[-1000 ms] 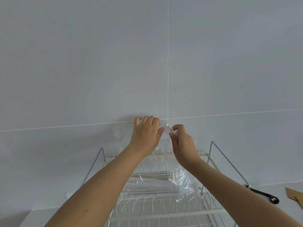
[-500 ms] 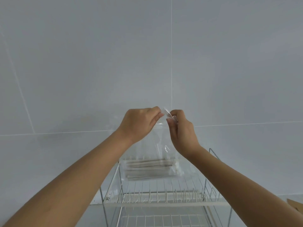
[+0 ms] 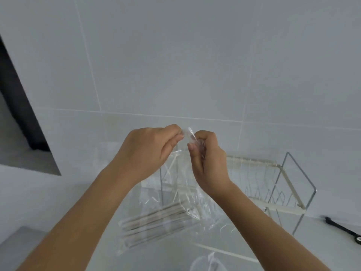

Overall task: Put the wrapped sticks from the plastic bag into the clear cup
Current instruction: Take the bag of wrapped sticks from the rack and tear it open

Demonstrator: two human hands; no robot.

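- The left hand (image 3: 150,151) is raised in front of the wall, fingers curled, thumb and fingertips pinching the top edge of the bag (image 3: 181,194).
- The right hand (image 3: 208,163) sits just beside it, knuckles up, thumb and forefinger pinching the same top edge; the two hands nearly touch at the bag's mouth.
- Both forearms reach up from the lower corners and meet at the middle.
- The bag is clear plastic and hangs down from the pinch, crumpled and tilted, its lower part swung to the left.
- The sticks (image 3: 156,220) lie bundled at the bottom of the bag, pale and paper-wrapped, slanting up to the right.
- The cup (image 3: 208,264) shows at the lower edge, below the bag and between the forearms; only its clear rim and something pale inside are visible, too blurred to name.
- The counter (image 3: 172,255) is pale grey; the wall (image 3: 175,55) behind is large grey tiles with thin seams.
- A wire rack (image 3: 273,184) with cream rails and a clear side panel stands on the counter to the right, partly behind the bag and right hand.
- A black tool (image 3: 343,229) lies on the counter at the far right, well apart from the hands.
- At the far left a dark opening (image 3: 17,106) cuts into the wall, above a pale ledge.
- Open counter lies left of the bag and in front of the rack.
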